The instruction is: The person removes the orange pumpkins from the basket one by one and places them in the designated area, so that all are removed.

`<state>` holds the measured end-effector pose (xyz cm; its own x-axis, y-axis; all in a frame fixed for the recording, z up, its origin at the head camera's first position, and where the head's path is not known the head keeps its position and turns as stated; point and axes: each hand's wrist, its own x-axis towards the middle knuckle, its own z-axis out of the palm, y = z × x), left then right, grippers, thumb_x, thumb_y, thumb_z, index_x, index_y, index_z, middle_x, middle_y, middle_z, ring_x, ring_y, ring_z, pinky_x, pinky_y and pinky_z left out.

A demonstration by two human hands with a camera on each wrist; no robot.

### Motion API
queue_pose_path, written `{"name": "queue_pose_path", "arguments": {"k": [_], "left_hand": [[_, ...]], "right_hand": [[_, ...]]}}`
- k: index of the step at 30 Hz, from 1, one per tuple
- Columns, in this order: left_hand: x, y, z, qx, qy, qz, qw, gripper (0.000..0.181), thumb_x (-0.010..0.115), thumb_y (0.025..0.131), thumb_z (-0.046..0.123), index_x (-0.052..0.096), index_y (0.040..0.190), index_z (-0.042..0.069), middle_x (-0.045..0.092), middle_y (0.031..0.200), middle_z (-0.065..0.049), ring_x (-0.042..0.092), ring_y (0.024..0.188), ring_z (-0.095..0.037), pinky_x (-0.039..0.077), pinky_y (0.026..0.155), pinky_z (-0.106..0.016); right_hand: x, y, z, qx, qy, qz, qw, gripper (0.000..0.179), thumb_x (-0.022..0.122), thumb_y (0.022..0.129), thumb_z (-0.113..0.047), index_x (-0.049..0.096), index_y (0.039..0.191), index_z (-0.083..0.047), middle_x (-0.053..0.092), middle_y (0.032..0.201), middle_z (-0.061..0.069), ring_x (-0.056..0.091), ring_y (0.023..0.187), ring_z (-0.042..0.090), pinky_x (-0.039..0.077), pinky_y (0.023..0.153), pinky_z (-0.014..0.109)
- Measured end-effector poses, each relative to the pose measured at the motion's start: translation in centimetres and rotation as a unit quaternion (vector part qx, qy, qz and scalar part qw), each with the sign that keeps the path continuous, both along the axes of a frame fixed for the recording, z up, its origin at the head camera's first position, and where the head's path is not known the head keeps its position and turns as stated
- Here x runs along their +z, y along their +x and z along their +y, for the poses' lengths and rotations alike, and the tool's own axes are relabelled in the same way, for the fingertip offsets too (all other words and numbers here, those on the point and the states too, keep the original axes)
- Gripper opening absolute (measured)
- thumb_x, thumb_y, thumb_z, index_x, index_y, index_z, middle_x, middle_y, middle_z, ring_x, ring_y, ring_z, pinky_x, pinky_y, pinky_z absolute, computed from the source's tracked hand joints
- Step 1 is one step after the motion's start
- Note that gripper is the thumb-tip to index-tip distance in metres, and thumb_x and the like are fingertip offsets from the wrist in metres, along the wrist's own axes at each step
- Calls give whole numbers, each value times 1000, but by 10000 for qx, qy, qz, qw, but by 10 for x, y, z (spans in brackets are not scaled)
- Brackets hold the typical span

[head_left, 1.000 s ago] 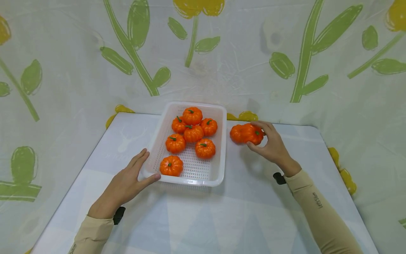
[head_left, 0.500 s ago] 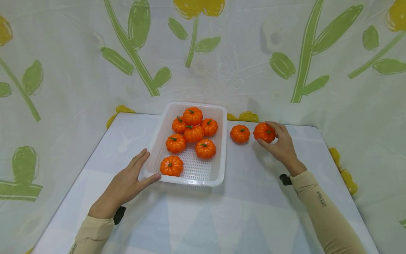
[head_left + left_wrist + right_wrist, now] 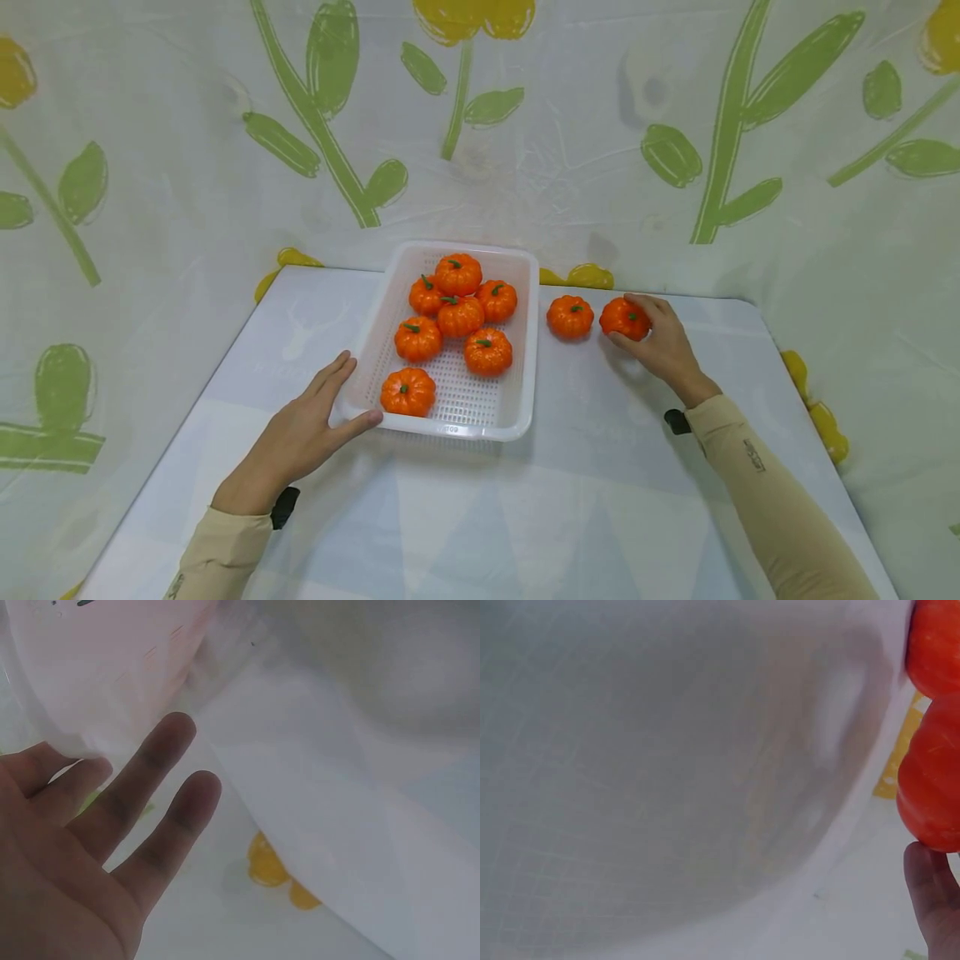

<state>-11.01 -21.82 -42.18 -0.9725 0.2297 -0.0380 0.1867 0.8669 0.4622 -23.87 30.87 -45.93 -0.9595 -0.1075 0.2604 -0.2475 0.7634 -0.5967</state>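
My right hand [image 3: 663, 346] holds a small orange pumpkin [image 3: 621, 318] with a green stem, thumb on its near side and fingers on its far side. A second pumpkin [image 3: 570, 317] sits just left of it on the table. In the right wrist view, the held pumpkin [image 3: 934, 776] is cut off by the frame edge, with a fingertip against it. My left hand [image 3: 296, 437] touches the near left corner of a white perforated plastic basket [image 3: 525, 350], its fingers spread and fairly straight. In the left wrist view, my left hand [image 3: 97, 847] lies beside the basket wall [image 3: 142, 690].
Several orange pumpkins lie inside the basket, including one pumpkin [image 3: 408, 392] near its front left corner. The pale table [image 3: 465, 517] backs onto a hanging cloth [image 3: 555, 167] printed with green stems and yellow flowers.
The held pumpkin has moved right, away from the other pumpkin, leaving a gap between them, and has dropped slightly toward the table. My left hand and the basket have stayed in place.
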Motion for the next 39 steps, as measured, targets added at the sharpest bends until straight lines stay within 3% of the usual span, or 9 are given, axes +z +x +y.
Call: {"name": "queue_pose_path", "arguments": {"k": [17, 39], "left_hand": [[1, 0, 1, 24, -5, -12, 10000, 101, 55, 91, 72, 21, 162, 9, 17, 169, -9, 36, 143, -46, 36, 109, -66], [0, -1, 1, 40, 4, -36, 10000, 101, 55, 91, 73, 21, 162, 10, 17, 168, -10, 36, 143, -46, 36, 108, -66]], "right_hand": [[-10, -12, 1, -78, 557, -863, 9947, 72, 78, 90, -27, 45, 150, -6, 38, 148, 29, 38, 132, 49, 34, 110, 67], [-16, -16, -3, -121, 569, -957, 9937, 71, 74, 92, -31, 43, 152, -8, 36, 149, 29, 37, 130, 50, 36, 108, 66]]}}
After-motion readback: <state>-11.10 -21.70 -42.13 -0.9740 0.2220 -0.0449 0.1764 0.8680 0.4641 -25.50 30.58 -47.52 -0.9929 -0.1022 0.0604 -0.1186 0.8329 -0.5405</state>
